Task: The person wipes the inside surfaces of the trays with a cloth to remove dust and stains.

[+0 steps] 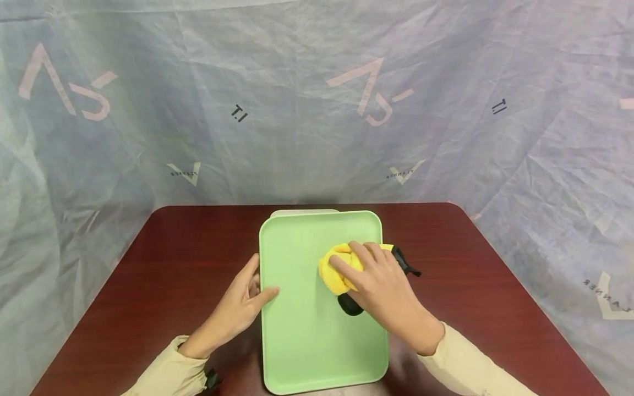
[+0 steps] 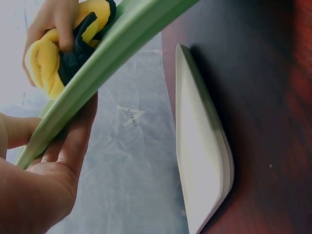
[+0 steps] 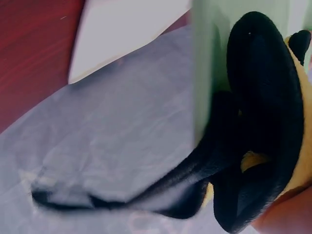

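A light green rectangular tray [image 1: 307, 341] is held up off the table, tilted, in the head view. My left hand [image 1: 233, 308] grips its left edge, thumb on the upper face and fingers underneath, as the left wrist view shows. My right hand [image 1: 383, 289] holds a bunched yellow and black cloth [image 1: 337, 272] against the tray's face, right of its middle. Black folds of the cloth [image 3: 263, 73] hang past the tray's right edge in the right wrist view.
Below the green tray, a white tray [image 2: 202, 151] lies on the dark red table [image 1: 198, 247], mostly hidden in the head view. A grey printed fabric backdrop [image 1: 297, 137] hangs behind the table and along its sides.
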A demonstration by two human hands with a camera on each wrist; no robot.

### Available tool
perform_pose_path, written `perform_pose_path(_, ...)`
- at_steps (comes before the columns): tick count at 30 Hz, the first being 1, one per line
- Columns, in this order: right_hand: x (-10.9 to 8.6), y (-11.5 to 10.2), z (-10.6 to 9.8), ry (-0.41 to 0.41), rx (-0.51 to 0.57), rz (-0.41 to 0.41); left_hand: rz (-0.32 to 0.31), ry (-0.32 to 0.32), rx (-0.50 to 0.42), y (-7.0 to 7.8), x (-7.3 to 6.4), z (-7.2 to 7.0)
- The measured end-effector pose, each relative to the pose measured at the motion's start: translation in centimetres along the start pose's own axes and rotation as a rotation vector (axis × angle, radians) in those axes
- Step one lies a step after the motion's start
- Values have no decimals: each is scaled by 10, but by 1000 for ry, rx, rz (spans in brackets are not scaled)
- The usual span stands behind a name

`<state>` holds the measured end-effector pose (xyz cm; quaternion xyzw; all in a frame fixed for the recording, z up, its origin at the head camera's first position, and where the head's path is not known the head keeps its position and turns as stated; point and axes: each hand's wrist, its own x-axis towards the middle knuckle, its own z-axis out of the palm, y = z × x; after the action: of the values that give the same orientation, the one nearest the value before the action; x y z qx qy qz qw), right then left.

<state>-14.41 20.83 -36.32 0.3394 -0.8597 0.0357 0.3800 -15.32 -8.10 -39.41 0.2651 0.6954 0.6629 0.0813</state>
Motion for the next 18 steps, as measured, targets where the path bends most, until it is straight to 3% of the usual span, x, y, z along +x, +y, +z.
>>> perform_pose_path(4, -10, 14, -3, 0, 9, 47, -23, 5, -11, -1, -2, -1)
perform_pose_path(11, -21, 26, -4, 6, 33, 93, -9, -3, 0, -1, 0, 0)
perform_pose_path(18, -34, 32, 2, 70, 86, 112, -11, -4, 3, -1, 1, 2)
